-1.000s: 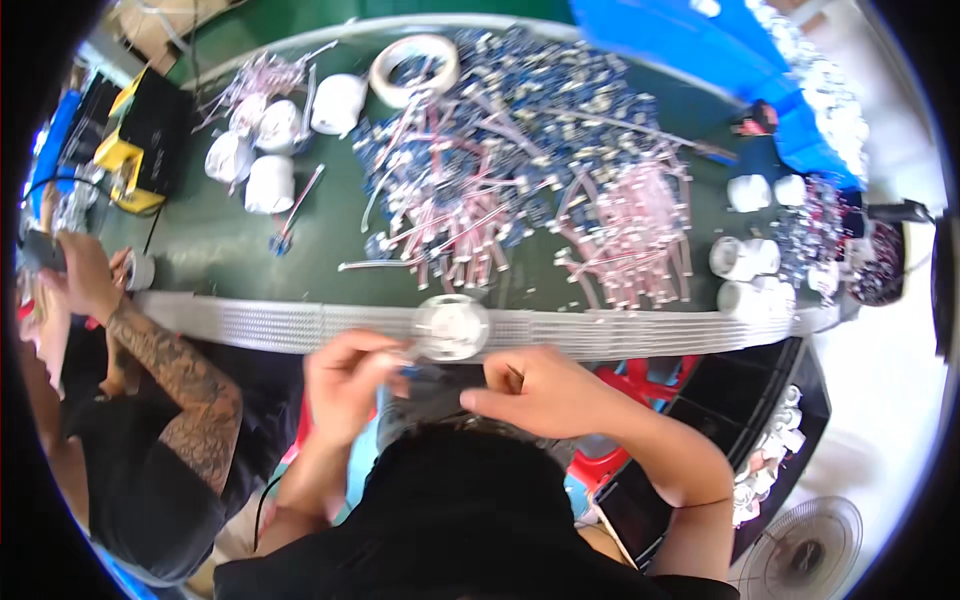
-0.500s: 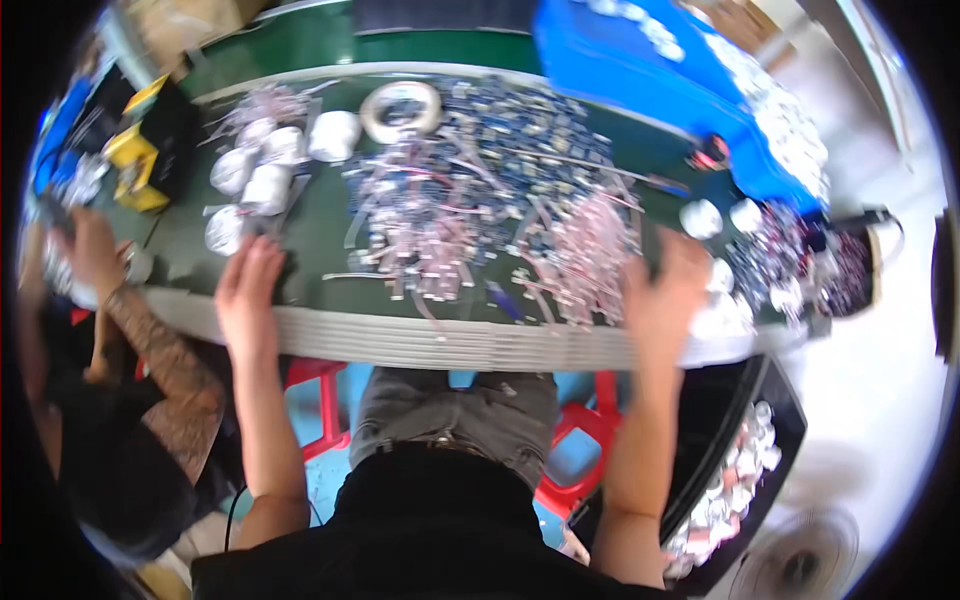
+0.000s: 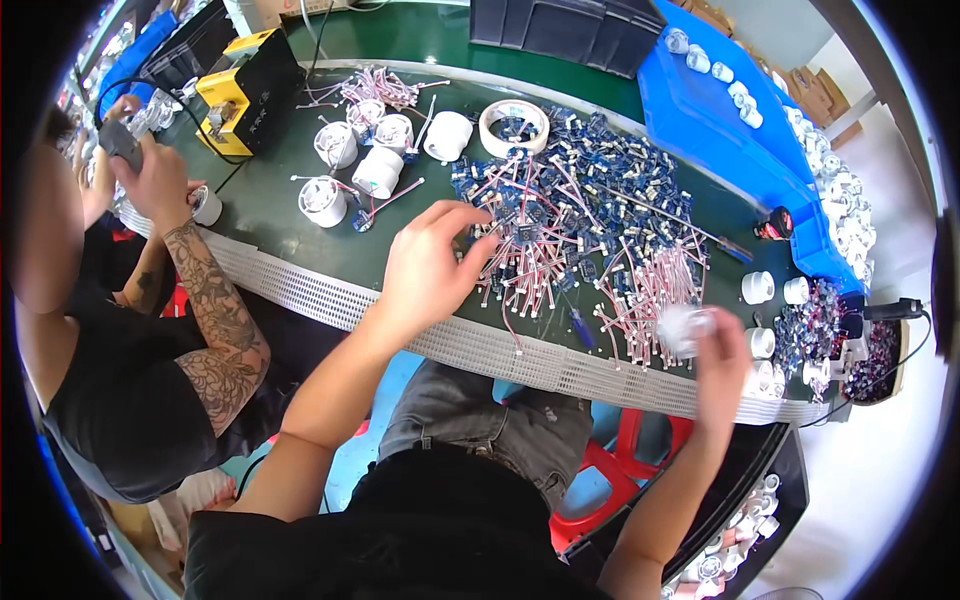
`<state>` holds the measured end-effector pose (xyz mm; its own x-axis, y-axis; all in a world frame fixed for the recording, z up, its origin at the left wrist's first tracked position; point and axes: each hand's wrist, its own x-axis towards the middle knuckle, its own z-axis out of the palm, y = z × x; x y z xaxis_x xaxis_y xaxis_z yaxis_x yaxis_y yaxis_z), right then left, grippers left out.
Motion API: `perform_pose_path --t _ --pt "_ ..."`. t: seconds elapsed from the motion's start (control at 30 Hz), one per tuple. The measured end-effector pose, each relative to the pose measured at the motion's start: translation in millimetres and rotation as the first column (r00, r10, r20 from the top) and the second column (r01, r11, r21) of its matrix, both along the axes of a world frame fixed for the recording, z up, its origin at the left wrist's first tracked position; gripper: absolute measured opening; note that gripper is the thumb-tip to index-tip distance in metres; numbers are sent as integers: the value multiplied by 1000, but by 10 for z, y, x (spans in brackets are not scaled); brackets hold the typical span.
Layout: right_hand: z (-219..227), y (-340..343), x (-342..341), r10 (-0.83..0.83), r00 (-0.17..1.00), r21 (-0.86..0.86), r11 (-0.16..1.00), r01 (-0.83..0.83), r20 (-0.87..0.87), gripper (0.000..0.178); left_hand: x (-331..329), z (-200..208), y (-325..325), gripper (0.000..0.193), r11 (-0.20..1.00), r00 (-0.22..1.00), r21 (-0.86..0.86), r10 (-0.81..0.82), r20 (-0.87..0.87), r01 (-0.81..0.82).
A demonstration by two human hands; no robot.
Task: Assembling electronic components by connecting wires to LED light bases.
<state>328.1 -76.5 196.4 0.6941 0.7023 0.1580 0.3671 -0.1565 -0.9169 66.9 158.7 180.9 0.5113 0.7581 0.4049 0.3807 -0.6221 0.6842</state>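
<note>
My left hand (image 3: 435,262) reaches over the heap of small blue circuit boards (image 3: 620,165). Its thumb and forefinger are apart, close to one board (image 3: 524,232) with pinkish wires. In my right hand (image 3: 724,358) is a white round plastic housing (image 3: 684,330), slightly blurred, held by the fingertips above a bundle of pink-and-white wire leads (image 3: 665,285). Left of the heap stand several white cylindrical housings (image 3: 379,172). A small board with a lead (image 3: 363,220) lies beside them.
A roll of tape (image 3: 513,128) sits at the heap's back edge. Nearby lie a long screwdriver (image 3: 735,248) and a blue-handled tool (image 3: 581,328). A blue bin (image 3: 730,110) stands back right. At left, a co-worker's hand (image 3: 160,180) holds a dark tool near a yellow-and-black device (image 3: 240,95).
My left hand has left the white housings and moved right to the boards. My right hand now holds a white housing over the wire leads. The whole view has shifted.
</note>
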Motion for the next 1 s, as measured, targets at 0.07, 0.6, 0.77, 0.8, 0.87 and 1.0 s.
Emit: perform_pose_path --t 0.07,0.6,0.77,0.8,0.87,1.0 --pt "-54 117 -518 188 957 -78 975 -209 -222 25 162 69 90 25 1000 996 28 -12 -94 15" --pt "-147 647 -1312 202 884 -27 977 -211 422 18 241 164 283 20 986 987 -139 -112 -115 96" --pt "-273 688 -1321 179 900 3 981 -196 398 14 -118 197 270 13 804 952 -514 -219 211 299" --pt "-274 697 -1321 177 901 2 981 -193 395 14 -211 138 260 13 790 927 -504 -213 310 350" --pt "-250 721 -1332 154 903 30 983 -181 400 11 -424 60 216 15 757 888 -534 -132 440 377" --pt "-247 750 -1354 196 893 4 976 -216 404 10 -789 -181 -17 19 665 756 -526 -90 648 530"
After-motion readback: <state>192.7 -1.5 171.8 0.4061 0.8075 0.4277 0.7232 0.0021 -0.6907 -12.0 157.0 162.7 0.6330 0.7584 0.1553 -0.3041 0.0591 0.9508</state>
